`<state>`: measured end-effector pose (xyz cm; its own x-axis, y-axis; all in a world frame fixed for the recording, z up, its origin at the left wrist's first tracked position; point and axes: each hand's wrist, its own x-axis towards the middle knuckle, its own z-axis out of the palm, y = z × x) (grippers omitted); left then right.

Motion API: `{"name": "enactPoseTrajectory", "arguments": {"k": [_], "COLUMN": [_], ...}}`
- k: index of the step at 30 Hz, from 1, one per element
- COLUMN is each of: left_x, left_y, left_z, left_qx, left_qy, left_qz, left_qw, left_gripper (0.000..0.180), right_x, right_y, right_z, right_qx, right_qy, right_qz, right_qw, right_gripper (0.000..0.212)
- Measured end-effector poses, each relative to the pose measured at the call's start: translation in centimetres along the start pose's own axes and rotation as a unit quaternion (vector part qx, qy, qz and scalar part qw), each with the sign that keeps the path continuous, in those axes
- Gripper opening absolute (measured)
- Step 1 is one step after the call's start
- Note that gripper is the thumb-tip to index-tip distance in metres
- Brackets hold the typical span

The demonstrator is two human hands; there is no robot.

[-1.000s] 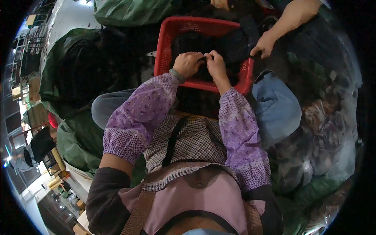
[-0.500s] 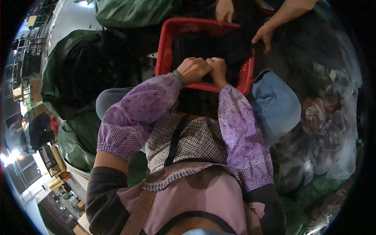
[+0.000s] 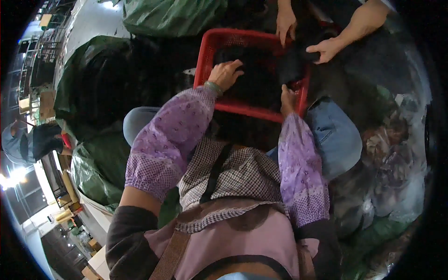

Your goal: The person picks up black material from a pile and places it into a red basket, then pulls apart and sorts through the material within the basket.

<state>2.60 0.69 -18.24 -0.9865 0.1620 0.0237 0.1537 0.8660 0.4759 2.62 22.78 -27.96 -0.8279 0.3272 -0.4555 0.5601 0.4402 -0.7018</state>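
Observation:
A red plastic basket (image 3: 252, 111) with perforated walls sits in front of me, holding dark, soft-looking black cloth pieces (image 3: 254, 77). My left hand (image 3: 226, 75) is over its left part, thumb and forefinger apart, with nothing clearly visible between them. At the near right corner, my right hand (image 3: 288, 100) is closed on a black cloth piece (image 3: 289, 67), thumb uppermost; its other fingers are mostly hidden. Another person's two hands, one above the far rim (image 3: 285, 25) and one right of the basket (image 3: 326, 49), are close to that piece. Dark shapes blend together, so outlines are uncertain.
Green sacks (image 3: 91, 70) surround the basket on the left and far side. Clear plastic bags (image 3: 382, 158) with mixed contents lie to the right. My knees in blue jeans (image 3: 333, 140) flank the basket. A person (image 3: 35, 142) is at the far left.
My hands, together over the basket earlier, have parted: left stays at the left side, right moved to the right corner. The other person's hands shifted; the basket appears slightly lower and right in view.

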Motion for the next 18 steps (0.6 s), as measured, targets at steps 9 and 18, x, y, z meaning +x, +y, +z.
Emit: {"name": "enactPoseTrajectory", "arguments": {"k": [9,18], "left_x": [0.0,0.1], "left_y": [-3.0,-8.7], "left_z": [5.6,7.0], "left_qx": [-0.028,-0.056], "left_qy": [-0.116,-0.099], "left_qz": [-0.112,-0.249], "left_qw": [0.987,0.962], "left_gripper": [0.054,0.042], "right_x": [0.5,-1.8], "right_y": [1.1,3.8], "right_z": [0.7,2.2], "right_qx": [0.007,-0.099], "right_qy": [0.102,-0.014], "right_qz": [-0.033,-0.096], "right_qw": [0.994,0.99], "right_gripper": [0.044,0.036]}}
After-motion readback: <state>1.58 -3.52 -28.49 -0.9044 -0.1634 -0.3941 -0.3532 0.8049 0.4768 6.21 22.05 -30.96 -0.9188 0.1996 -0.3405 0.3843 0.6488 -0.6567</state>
